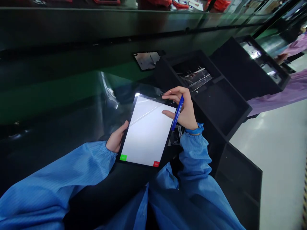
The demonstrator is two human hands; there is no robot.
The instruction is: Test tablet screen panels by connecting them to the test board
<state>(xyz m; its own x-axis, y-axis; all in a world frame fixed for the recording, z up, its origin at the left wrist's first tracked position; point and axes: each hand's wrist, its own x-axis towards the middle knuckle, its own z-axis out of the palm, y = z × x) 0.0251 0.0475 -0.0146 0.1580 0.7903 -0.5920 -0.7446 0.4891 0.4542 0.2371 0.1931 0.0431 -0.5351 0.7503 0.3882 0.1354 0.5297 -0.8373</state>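
A tablet (147, 131) lies tilted in front of me, its screen lit plain white with a green box at the lower left corner and a red box at the lower right. My left hand (117, 138) grips its left edge, thumb on the front and fingers hidden behind. At the upper right corner is my right hand (181, 110), with a blue marker pen (177, 112) tucked in it. Its thumb and fingertips are apart, over the tablet's edge. Clear film (107, 92) spreads behind the tablet, and a thin diagonal line crosses the screen's upper part.
Black boxes (220, 102) stand to the right, one compartment holding thin dark pieces (199, 78). Another flat panel (146, 60) rests further back. A label with a barcode (177, 134) shows under my right wrist. Red items (220, 4) line the shelf above. People in purple clothing (287, 91) are at right.
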